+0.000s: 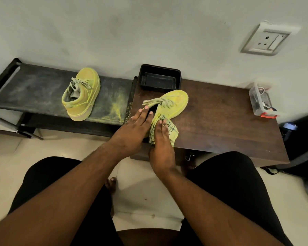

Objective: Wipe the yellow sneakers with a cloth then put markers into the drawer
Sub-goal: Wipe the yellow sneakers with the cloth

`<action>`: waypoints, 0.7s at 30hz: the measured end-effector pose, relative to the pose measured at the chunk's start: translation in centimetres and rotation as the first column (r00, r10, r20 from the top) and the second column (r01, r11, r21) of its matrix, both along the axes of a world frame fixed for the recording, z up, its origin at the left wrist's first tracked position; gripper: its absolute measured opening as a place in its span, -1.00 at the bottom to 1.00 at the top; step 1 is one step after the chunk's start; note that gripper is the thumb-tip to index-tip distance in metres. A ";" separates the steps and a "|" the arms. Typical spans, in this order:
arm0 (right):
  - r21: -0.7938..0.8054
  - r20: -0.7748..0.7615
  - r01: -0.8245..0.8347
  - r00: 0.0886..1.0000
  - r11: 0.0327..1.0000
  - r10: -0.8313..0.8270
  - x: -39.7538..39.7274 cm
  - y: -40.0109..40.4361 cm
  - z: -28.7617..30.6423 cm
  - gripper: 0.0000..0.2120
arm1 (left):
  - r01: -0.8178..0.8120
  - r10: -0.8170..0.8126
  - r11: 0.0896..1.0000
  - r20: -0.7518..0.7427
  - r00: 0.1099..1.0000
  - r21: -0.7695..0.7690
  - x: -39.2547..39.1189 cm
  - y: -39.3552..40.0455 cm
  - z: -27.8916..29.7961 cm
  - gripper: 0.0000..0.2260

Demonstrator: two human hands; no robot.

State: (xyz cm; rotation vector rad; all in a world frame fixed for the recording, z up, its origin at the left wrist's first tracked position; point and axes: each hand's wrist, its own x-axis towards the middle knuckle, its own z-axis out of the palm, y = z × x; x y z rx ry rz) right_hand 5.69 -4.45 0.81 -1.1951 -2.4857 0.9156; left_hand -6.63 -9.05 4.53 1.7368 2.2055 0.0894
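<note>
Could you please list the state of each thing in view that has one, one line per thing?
left hand: open, fingers flat on the near sneaker.
right hand: presses the cloth against that sneaker.
cloth: bunched, on the sneaker's heel end.
near sneaker: on the brown table, laces tied.
far sneaker: upright on the dusty black rack, untouched.
black tray: empty.
clear box: holds small items.

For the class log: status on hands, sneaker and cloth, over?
Left hand flat, steadying the sneaker on the table. Right hand pressing the cloth to its heel. Second sneaker on the bench. Nothing in the way.
</note>
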 end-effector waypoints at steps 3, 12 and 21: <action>-0.020 -0.041 0.048 0.998 0.999 -0.049 -0.3 -0.3 -0.6 -0.26 | 0.012 -0.012 0.999 -0.011 1.000 -0.030 0.0 -0.2 0.3 -0.19; -0.102 -0.142 0.150 0.976 0.983 -0.164 -2.2 -5.0 -2.1 -0.26 | 0.019 0.005 0.993 0.197 0.980 -0.115 -0.6 0.2 1.7 -0.20; -0.227 -0.308 0.164 0.923 0.960 -0.230 -1.7 -1.2 -0.7 -0.33 | -0.028 0.061 0.993 0.303 0.951 -0.111 0.5 -0.7 2.2 -0.22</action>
